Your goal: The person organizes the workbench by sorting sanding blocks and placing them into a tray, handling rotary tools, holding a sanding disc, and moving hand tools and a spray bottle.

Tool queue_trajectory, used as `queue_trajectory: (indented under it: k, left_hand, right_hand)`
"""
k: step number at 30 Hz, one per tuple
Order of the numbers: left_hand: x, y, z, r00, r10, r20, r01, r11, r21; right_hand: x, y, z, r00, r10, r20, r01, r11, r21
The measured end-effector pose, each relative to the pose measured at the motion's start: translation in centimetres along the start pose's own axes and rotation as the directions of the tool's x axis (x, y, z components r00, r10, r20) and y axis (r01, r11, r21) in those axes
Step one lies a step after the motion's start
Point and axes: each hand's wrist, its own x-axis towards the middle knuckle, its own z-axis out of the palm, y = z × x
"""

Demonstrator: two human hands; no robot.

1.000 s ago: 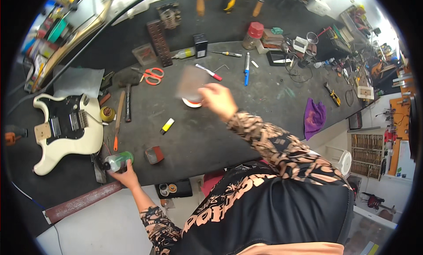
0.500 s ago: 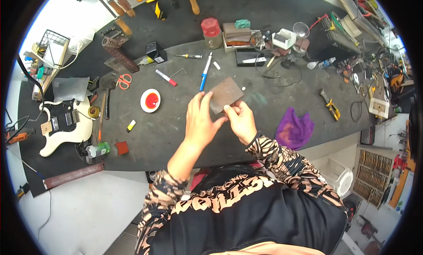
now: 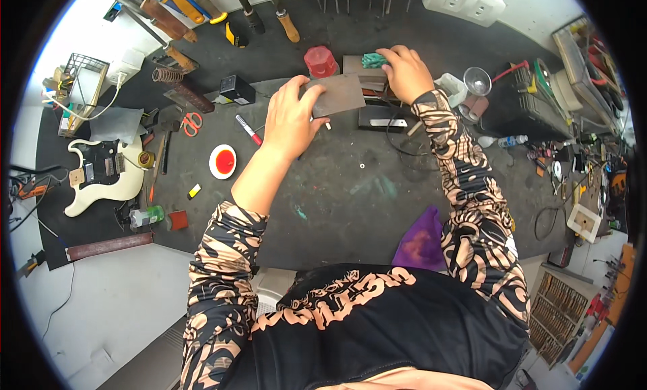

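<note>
My left hand (image 3: 290,117) grips the left part of a thin, rectangular grey-brown sheet (image 3: 342,95), fingers on top and thumb below. The sheet is raised over the far middle of the bench. My right hand (image 3: 408,75) reaches to the back, its index finger and thumb closed at the right end of a small green lump (image 3: 373,60). The lump sits at a box of flat brownish pieces (image 3: 354,64), which the sheet and my hand partly hide. Left of that box stands a red-lidded jar (image 3: 319,61).
A white dish of red liquid (image 3: 223,161), scissors (image 3: 193,124) and a red-capped marker (image 3: 249,130) lie to the left. Farther left is a white guitar body (image 3: 104,174). A purple cloth (image 3: 421,242) is at the near edge, and a clear cup (image 3: 477,81) stands at back right.
Both hands have moved farther toward the back. My right hand has let go of the sheet and gone to the green lump; my left hand still holds the sheet. The view has shifted.
</note>
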Motion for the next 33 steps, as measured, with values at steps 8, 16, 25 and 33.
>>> queue_trajectory:
  k: [8, 16, 25, 33]
  left_hand:
    - [3.4, -1.5, 1.8, 0.974, 0.225, 0.03, -0.227, 0.965, 0.13]
    - [6.2, -1.3, 5.0, 0.977, 0.214, -0.004, -0.214, 0.976, 0.039]
    - [8.0, -0.5, 8.5, 0.997, 0.062, 0.037, -0.072, 0.919, 0.388]
    - [-6.5, -0.5, 2.0, 0.982, -0.07, -0.178, 0.09, 0.99, 0.106]
  right_hand:
    - [2.0, 0.0, 0.9, 0.992, -0.033, 0.124, 0.056, 0.98, -0.19]
    - [0.5, 1.8, -2.0, 0.974, 0.078, -0.213, -0.068, 0.996, 0.055]
    - [2.2, -3.0, -1.9, 0.994, -0.016, -0.109, 0.021, 0.999, 0.044]
    - [1.4, -3.2, 0.3, 0.999, -0.028, -0.044, 0.018, 0.98, -0.196]
